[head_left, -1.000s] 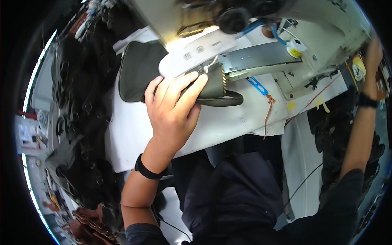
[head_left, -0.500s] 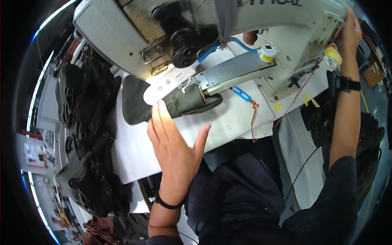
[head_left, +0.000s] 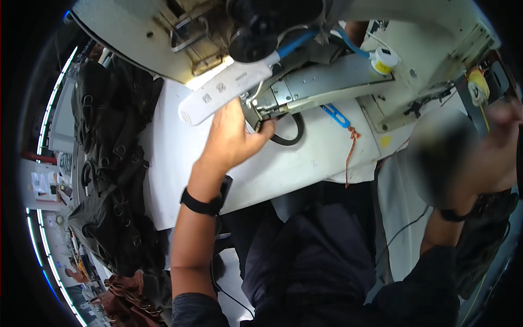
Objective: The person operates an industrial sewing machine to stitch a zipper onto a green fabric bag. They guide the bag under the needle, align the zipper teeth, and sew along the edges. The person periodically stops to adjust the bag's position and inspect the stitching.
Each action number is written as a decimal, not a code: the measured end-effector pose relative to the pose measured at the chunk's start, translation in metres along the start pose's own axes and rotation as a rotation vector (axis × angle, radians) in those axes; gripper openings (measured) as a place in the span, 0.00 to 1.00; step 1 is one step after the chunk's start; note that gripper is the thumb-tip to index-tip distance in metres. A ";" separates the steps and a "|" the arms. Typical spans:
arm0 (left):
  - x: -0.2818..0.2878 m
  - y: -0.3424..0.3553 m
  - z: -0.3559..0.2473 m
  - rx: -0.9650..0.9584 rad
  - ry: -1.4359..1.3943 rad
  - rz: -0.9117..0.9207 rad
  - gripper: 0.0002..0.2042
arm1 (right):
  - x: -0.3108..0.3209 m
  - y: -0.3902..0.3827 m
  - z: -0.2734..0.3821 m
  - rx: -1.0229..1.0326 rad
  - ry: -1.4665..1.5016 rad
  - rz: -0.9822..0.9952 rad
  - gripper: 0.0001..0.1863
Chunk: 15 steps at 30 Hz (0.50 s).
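My left hand [head_left: 234, 136] grips the dark olive piece [head_left: 251, 117] beside the sewing machine's needle area, its fingers partly hidden behind the white guard [head_left: 222, 86]. A dark strap loop [head_left: 298, 133] curves out below the machine's metal arm [head_left: 335, 82] onto the white table [head_left: 201, 191]. My right hand [head_left: 493, 150] is at the right, smeared by motion, beside a large blurred dark rounded shape [head_left: 441, 155]; I cannot make out whether it holds that. A blue slotted piece [head_left: 335, 113] with orange cord lies right of the loop.
The machine head [head_left: 139, 30] overhangs the table. Dark bags with metal rings [head_left: 109, 163] are piled along the left, above brown bags [head_left: 128, 297]. More dark material [head_left: 482, 234] is at the right. A yellow spool [head_left: 476, 87] sits beyond the machine, and a black cable [head_left: 406, 220] hangs below.
My left hand has moved up to the needle area. The olive piece has shifted inward, mostly out of sight, exposing its loop. My right hand has come down from the machine's far right.
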<state>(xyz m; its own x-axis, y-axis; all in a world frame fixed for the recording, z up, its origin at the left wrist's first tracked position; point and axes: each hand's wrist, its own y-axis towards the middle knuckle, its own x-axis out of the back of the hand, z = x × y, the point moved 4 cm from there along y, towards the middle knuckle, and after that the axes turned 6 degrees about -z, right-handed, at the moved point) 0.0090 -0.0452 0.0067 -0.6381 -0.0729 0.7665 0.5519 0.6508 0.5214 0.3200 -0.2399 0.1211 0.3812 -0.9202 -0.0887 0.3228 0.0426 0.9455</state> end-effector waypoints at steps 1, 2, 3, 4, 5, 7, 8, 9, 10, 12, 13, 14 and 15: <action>0.007 -0.004 0.004 0.032 0.005 0.015 0.38 | -0.023 -0.028 0.021 -0.008 0.133 0.227 0.14; 0.012 -0.003 0.006 0.052 -0.002 0.027 0.37 | -0.048 -0.051 0.037 -0.038 0.217 0.397 0.12; 0.014 -0.006 0.009 0.059 -0.087 0.078 0.41 | -0.075 -0.071 0.045 -0.079 0.275 0.509 0.09; 0.016 -0.007 0.012 0.022 -0.082 0.058 0.42 | -0.105 -0.086 0.045 -0.113 0.294 0.541 0.07; 0.018 -0.009 0.013 -0.017 -0.079 0.033 0.42 | -0.132 -0.097 0.043 -0.144 0.294 0.524 0.06; 0.030 -0.016 0.009 -0.042 -0.011 -0.053 0.40 | -0.170 -0.110 0.046 -0.313 0.364 0.545 0.06; 0.034 -0.018 0.005 -0.041 0.031 -0.109 0.37 | -0.181 -0.115 0.045 -0.449 0.407 0.581 0.06; 0.038 -0.026 0.001 -0.057 0.120 -0.201 0.35 | -0.188 -0.121 0.045 -0.592 0.459 0.616 0.06; 0.042 -0.030 -0.004 -0.072 0.209 -0.294 0.33 | -0.188 -0.123 0.046 -0.636 0.504 0.570 0.07; 0.041 -0.033 -0.015 -0.217 0.142 -0.373 0.21 | -0.189 -0.126 0.050 -0.726 0.608 0.481 0.08; 0.037 -0.035 -0.014 -0.246 0.093 -0.385 0.20 | -0.189 -0.127 0.052 -0.613 0.495 0.501 0.10; 0.035 -0.037 -0.014 -0.276 0.044 -0.397 0.18 | -0.188 -0.128 0.052 -0.499 0.381 0.518 0.11; 0.038 -0.034 -0.016 -0.230 0.007 -0.412 0.15 | -0.188 -0.129 0.053 -0.384 0.265 0.524 0.13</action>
<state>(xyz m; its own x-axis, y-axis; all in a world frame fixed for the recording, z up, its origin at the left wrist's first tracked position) -0.0253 -0.0819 0.0238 -0.8255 -0.2959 0.4806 0.3589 0.3821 0.8516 0.1603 -0.0929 0.0322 0.7528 -0.6171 0.2292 0.3035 0.6343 0.7110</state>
